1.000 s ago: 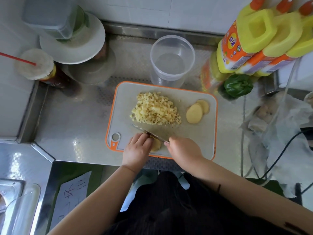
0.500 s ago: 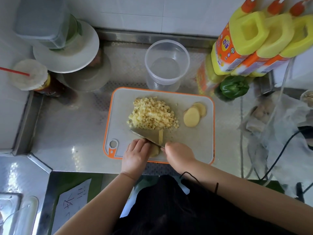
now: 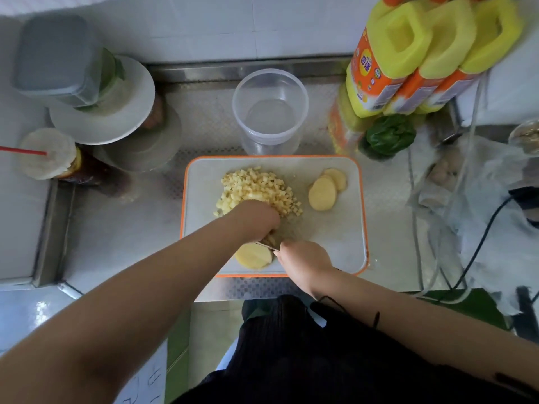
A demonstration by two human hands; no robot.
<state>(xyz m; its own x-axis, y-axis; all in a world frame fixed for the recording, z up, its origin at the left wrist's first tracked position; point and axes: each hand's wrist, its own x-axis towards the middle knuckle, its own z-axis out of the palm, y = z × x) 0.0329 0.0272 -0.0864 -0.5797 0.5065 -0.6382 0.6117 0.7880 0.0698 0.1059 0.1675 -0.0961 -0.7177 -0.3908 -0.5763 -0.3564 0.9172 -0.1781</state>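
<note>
Fingers of the right hand (image 3: 303,258) grip a knife (image 3: 266,246) on a cutting board (image 3: 335,228); left hand (image 3: 256,217) curls over diced potato (image 3: 262,185), hold unclear.

Quick count: three bottles (image 3: 408,53) at 1 o'clock, two slices (image 3: 322,193) at 2, one chunk (image 3: 253,256) at 6, one tub (image 3: 269,112) at 12, one knife (image 3: 267,246).

Steel counter (image 3: 116,223), embossed surface, backs onto tiled wall. Orange-rimmed cutting board (image 3: 335,228) flat at front centre. Clear tub (image 3: 271,112) just behind board. Yellow-orange bottles (image 3: 379,83) rear right, green vegetable (image 3: 389,135) at their foot. Straw cup (image 3: 46,153) far left. Crumpled plastic bags (image 3: 466,185) and black cable (image 3: 481,240) right side.
</note>
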